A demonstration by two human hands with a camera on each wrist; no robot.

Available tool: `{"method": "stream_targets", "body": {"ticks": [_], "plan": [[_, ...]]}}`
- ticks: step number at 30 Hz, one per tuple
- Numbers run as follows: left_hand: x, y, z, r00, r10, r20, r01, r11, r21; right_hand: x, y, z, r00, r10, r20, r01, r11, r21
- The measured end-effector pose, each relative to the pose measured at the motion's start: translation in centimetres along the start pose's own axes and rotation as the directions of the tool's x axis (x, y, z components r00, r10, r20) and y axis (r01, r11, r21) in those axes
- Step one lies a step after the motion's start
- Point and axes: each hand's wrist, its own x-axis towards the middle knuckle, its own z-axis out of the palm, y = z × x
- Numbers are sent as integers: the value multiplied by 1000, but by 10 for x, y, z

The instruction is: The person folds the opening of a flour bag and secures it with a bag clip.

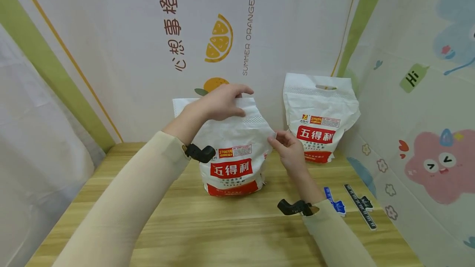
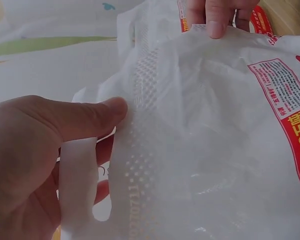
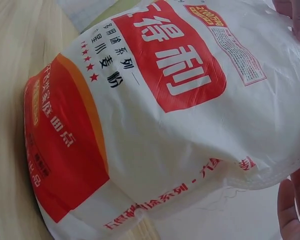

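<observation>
A white flour bag (image 1: 230,172) with red printing stands upright on the table, its top raised. My left hand (image 1: 224,102) grips the bag's top strip at the handle slot; in the left wrist view the thumb lies in front and fingers (image 2: 104,150) show through the slot behind. At the bag's upper right edge, my right hand (image 1: 291,151) pinches the white material between thumb and fingers. The right wrist view shows the bag's printed side (image 3: 165,135) and lower red band close up, with part of the right hand (image 3: 295,205) at the edge.
A second, similar flour bag (image 1: 319,135) stands behind to the right, against the curtain. A blue clip (image 1: 335,202) and a longer black clip (image 1: 360,207) lie on the wooden table (image 1: 222,234) at the right. Printed white curtains (image 1: 130,52) enclose the back and sides.
</observation>
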Motion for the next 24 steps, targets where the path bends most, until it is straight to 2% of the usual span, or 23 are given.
{"method": "stream_targets", "body": {"ticks": [9,18,24], "plan": [[1,-7,2,997,62,-55,-62,998,-2,2,0,4,1000,-7,-28,7,1000,-10],[-4,-10,4,994,72,-88,-72,997,1,1,-1,9,995,-53,-84,45,995,-91],[-7,-13,2,992,102,-78,-106,993,-46,-1,1,8,996,-29,-80,26,999,-36]]}}
